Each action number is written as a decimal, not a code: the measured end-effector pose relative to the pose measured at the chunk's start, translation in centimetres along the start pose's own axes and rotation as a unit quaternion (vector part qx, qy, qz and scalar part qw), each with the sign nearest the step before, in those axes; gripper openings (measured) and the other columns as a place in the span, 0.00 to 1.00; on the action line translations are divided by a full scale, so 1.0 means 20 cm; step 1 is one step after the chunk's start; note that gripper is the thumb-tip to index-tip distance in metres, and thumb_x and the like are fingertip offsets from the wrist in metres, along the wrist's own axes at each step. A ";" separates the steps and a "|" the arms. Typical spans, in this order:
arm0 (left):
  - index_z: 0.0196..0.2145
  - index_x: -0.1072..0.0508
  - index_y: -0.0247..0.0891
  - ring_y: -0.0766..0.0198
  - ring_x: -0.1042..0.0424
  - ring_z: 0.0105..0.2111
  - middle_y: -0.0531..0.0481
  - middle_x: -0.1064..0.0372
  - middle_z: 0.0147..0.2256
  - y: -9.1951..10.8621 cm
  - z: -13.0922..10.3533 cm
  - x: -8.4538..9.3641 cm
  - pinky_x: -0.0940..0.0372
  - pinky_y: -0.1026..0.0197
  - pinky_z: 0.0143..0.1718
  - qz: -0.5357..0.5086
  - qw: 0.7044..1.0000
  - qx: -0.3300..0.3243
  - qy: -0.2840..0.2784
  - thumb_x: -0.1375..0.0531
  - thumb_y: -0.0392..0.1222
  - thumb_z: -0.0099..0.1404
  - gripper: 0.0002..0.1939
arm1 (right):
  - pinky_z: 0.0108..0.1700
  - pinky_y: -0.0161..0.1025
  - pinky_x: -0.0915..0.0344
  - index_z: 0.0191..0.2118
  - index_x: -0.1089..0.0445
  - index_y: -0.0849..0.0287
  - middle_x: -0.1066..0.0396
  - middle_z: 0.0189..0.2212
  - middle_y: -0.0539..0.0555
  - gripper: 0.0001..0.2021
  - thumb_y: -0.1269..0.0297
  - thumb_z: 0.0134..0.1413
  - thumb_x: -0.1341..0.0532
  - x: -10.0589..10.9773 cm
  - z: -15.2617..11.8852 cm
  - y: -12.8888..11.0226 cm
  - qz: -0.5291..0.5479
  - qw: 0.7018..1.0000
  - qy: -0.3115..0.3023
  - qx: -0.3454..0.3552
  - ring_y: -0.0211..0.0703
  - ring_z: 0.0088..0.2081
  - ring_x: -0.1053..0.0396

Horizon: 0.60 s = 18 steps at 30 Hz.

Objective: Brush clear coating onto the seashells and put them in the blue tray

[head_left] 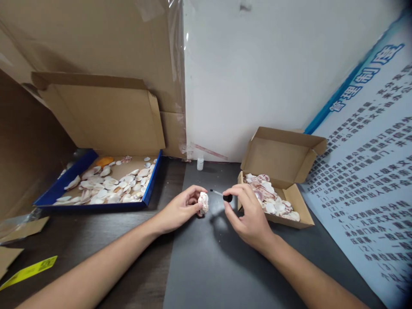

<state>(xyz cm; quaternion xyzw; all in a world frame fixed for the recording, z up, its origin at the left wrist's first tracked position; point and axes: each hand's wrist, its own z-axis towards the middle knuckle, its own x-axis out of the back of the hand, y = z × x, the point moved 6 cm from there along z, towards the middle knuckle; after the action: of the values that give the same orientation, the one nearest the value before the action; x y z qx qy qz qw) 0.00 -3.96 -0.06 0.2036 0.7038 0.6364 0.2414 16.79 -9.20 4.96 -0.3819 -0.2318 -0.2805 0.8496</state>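
My left hand [186, 205] pinches a whitish, bumpy seashell [203, 203] between thumb and fingers, above the grey mat. Between the thumb and fingers of my right hand [246, 211] is a black-capped brush applicator [227, 198]. Its thin pale stem points left, and the dark tip is close to the seashell but apart from it. Behind both hands a small clear bottle [200, 163] with a white label stands upright near the wall; its top is hard to make out.
On the left, a blue-sided box [96, 207] with a raised cardboard lid holds many shells. An open cardboard box [286, 222] of shells stands close to my right hand. A yellow strip [30, 271] lies front left. A printed poster [363, 171] borders the right side.
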 end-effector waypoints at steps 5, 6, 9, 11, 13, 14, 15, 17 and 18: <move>0.48 0.36 0.37 0.65 0.31 0.34 0.50 0.34 0.38 0.00 0.00 0.00 0.35 0.58 0.38 0.000 1.000 -0.002 -0.002 0.37 0.47 0.63 0.20 | 0.45 0.46 0.35 0.45 0.34 0.56 0.32 0.39 0.55 0.08 0.72 0.60 0.42 -0.02 0.00 -0.01 0.003 0.999 -0.032 0.005 0.48 0.42 0.34; 0.48 0.36 0.37 0.65 0.32 0.34 0.50 0.34 0.38 0.00 0.00 0.00 0.35 0.58 0.38 0.000 1.000 -0.002 -0.002 0.36 0.47 0.62 0.20 | 0.45 0.47 0.36 0.44 0.34 0.56 0.32 0.39 0.56 0.08 0.72 0.60 0.42 -0.01 0.00 0.00 -0.010 1.000 -0.025 -0.001 0.48 0.42 0.34; 0.47 0.36 0.37 0.65 0.32 0.35 0.50 0.34 0.38 0.01 0.00 -0.01 0.35 0.58 0.38 0.002 1.000 -0.003 -0.003 0.36 0.47 0.62 0.20 | 0.45 0.47 0.36 0.44 0.34 0.56 0.32 0.39 0.56 0.08 0.72 0.60 0.42 0.00 0.00 -0.01 -0.011 1.000 -0.004 -0.003 0.49 0.42 0.34; 0.47 0.36 0.38 0.65 0.32 0.35 0.51 0.33 0.37 0.01 0.00 -0.01 0.35 0.59 0.38 0.003 1.000 -0.004 -0.003 0.36 0.47 0.62 0.19 | 0.45 0.47 0.36 0.45 0.35 0.56 0.32 0.39 0.56 0.08 0.72 0.60 0.42 0.00 0.00 -0.02 0.010 1.000 -0.015 0.008 0.48 0.42 0.34; 0.47 0.36 0.38 0.65 0.32 0.35 0.51 0.33 0.36 0.01 0.00 -0.01 0.36 0.59 0.38 0.002 1.000 -0.004 -0.003 0.36 0.46 0.63 0.19 | 0.44 0.46 0.35 0.45 0.35 0.56 0.32 0.38 0.55 0.09 0.72 0.59 0.42 -0.01 0.00 -0.02 0.010 1.000 -0.025 0.007 0.48 0.42 0.34; 0.47 0.36 0.38 0.65 0.32 0.34 0.51 0.33 0.36 0.01 0.00 -0.01 0.36 0.59 0.37 0.002 1.000 -0.004 -0.003 0.36 0.46 0.63 0.19 | 0.44 0.47 0.36 0.44 0.34 0.55 0.32 0.38 0.55 0.09 0.72 0.59 0.42 -0.01 0.00 -0.01 0.001 1.000 -0.023 0.000 0.49 0.41 0.34; 0.47 0.37 0.38 0.66 0.32 0.34 0.51 0.33 0.36 0.01 0.00 -0.01 0.36 0.59 0.37 0.003 1.000 -0.002 -0.004 0.36 0.46 0.62 0.19 | 0.44 0.47 0.36 0.44 0.34 0.55 0.32 0.38 0.55 0.08 0.72 0.58 0.42 0.00 0.00 0.00 -0.008 1.000 -0.016 -0.009 0.49 0.41 0.34; 0.47 0.36 0.38 0.65 0.32 0.34 0.51 0.32 0.35 0.00 0.00 -0.01 0.36 0.59 0.37 0.005 1.000 0.002 -0.005 0.35 0.46 0.62 0.20 | 0.44 0.47 0.35 0.44 0.34 0.55 0.33 0.38 0.55 0.08 0.72 0.59 0.42 0.01 0.00 0.00 0.001 1.000 -0.005 -0.017 0.48 0.40 0.34; 0.46 0.36 0.38 0.66 0.32 0.34 0.51 0.32 0.35 0.00 0.00 -0.01 0.36 0.59 0.38 0.006 1.000 0.003 -0.004 0.35 0.46 0.62 0.20 | 0.43 0.46 0.35 0.44 0.35 0.55 0.33 0.38 0.55 0.08 0.71 0.59 0.42 0.00 0.00 0.00 0.018 1.000 -0.009 -0.014 0.48 0.40 0.34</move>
<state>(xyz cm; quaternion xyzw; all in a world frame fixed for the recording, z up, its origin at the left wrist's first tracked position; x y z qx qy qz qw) 0.19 -4.07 0.04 0.2111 0.7034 0.6348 0.2404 16.87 -9.23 5.02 -0.4000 -0.2283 -0.2648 0.8472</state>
